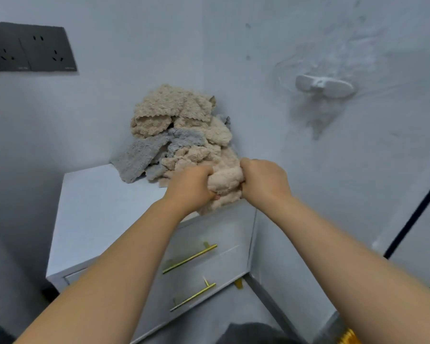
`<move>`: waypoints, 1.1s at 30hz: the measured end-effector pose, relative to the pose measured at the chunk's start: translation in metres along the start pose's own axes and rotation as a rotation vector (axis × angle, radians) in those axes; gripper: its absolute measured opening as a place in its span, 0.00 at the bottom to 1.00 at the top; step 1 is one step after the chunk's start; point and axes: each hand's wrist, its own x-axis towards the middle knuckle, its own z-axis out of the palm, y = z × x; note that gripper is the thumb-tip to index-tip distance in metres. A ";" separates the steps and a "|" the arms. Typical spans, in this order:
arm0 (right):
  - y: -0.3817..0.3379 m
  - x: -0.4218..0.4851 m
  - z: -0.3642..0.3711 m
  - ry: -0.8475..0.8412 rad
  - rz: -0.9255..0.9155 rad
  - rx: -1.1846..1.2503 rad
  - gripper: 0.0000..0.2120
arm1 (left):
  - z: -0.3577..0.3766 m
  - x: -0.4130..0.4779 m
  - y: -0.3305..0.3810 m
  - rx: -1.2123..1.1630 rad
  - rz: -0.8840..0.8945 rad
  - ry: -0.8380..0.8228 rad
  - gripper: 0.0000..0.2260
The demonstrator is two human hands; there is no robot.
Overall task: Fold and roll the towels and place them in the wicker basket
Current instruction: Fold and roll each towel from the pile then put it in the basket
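A heap of fluffy beige and grey towels (pixel 176 130) is piled in the wall corner on top of a white drawer cabinet (pixel 94 207). At the heap's front, a bunched beige towel (pixel 225 181) is gripped from both sides. My left hand (pixel 191 186) clutches its left end with curled fingers. My right hand (pixel 265 178) clutches its right end the same way. A loose tail of this towel hangs below my hands over the cabinet's front edge. No wicker basket shows in the head view.
The cabinet has two drawers with gold bar handles (pixel 190 258). Dark wall sockets (pixel 30 49) sit at upper left. A white plastic hook (pixel 323 85) sticks out of the right wall. A dark object (pixel 248 333) lies at the bottom edge.
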 end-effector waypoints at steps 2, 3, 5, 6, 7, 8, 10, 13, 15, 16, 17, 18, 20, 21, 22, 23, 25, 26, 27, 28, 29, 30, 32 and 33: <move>0.022 -0.013 -0.009 0.021 0.006 -0.065 0.10 | 0.012 0.002 0.028 -0.063 0.039 0.010 0.11; 0.037 -0.025 -0.015 0.028 0.018 -0.102 0.10 | 0.020 0.000 0.047 -0.116 0.047 0.000 0.10; 0.054 -0.039 -0.023 0.026 0.006 -0.166 0.10 | 0.034 -0.005 0.072 -0.213 0.015 -0.013 0.08; 0.063 -0.046 -0.026 0.015 0.007 -0.193 0.09 | 0.043 -0.008 0.085 -0.239 -0.013 -0.012 0.08; 0.070 -0.052 -0.027 0.001 0.002 -0.217 0.09 | 0.050 -0.011 0.096 -0.259 -0.044 -0.007 0.08; 0.080 -0.062 -0.031 -0.015 0.008 -0.237 0.10 | 0.060 -0.015 0.111 -0.293 -0.072 -0.006 0.08; 0.095 -0.078 -0.034 -0.035 -0.010 -0.241 0.10 | 0.077 -0.024 0.131 -0.382 -0.127 -0.011 0.07; 0.123 -0.112 -0.039 -0.072 -0.067 -0.228 0.08 | 0.105 -0.047 0.165 -0.478 -0.180 -0.037 0.08; 0.141 -0.131 -0.036 -0.082 -0.148 -0.184 0.08 | 0.119 -0.062 0.180 -0.575 -0.220 -0.087 0.08; 0.152 -0.143 -0.033 -0.097 -0.175 -0.168 0.08 | 0.127 -0.069 0.190 -0.605 -0.226 -0.148 0.07; 0.160 -0.152 -0.031 -0.116 -0.195 -0.156 0.09 | 0.135 -0.073 0.198 -0.620 -0.224 -0.210 0.06; 0.172 -0.165 -0.029 -0.140 -0.191 -0.128 0.10 | 0.145 -0.080 0.209 -0.639 -0.224 -0.286 0.05; 0.188 -0.184 -0.024 -0.192 -0.109 -0.011 0.13 | 0.161 -0.093 0.225 -0.717 -0.243 -0.395 0.05; 0.197 -0.194 -0.022 -0.234 -0.027 0.052 0.14 | 0.172 -0.102 0.234 -0.766 -0.249 -0.450 0.05; 0.204 -0.199 -0.021 -0.276 0.064 0.118 0.14 | 0.181 -0.108 0.242 -0.819 -0.258 -0.498 0.08; 0.216 -0.210 -0.016 -0.321 0.175 0.197 0.13 | 0.194 -0.117 0.252 -0.886 -0.280 -0.553 0.11; 0.235 -0.221 -0.008 -0.411 0.341 0.395 0.11 | 0.210 -0.127 0.263 -1.033 -0.361 -0.612 0.15; 0.245 -0.227 -0.003 -0.454 0.421 0.507 0.11 | 0.218 -0.130 0.268 -1.090 -0.399 -0.649 0.16; 0.255 -0.234 0.004 -0.484 0.497 0.612 0.11 | 0.227 -0.132 0.272 -1.128 -0.416 -0.686 0.17; 0.264 -0.241 0.013 -0.491 0.568 0.728 0.10 | 0.236 -0.131 0.273 -1.147 -0.418 -0.716 0.18; 0.272 -0.247 0.023 -0.480 0.644 0.853 0.09 | 0.243 -0.130 0.274 -1.154 -0.403 -0.738 0.19; 0.280 -0.255 0.035 -0.449 0.734 0.974 0.07 | 0.250 -0.128 0.274 -1.148 -0.390 -0.758 0.19; 0.294 -0.267 0.061 -0.386 0.902 1.108 0.05 | 0.262 -0.122 0.272 -1.093 -0.378 -0.807 0.20; 0.299 -0.272 0.075 -0.376 0.969 1.119 0.07 | 0.269 -0.119 0.270 -1.050 -0.374 -0.848 0.19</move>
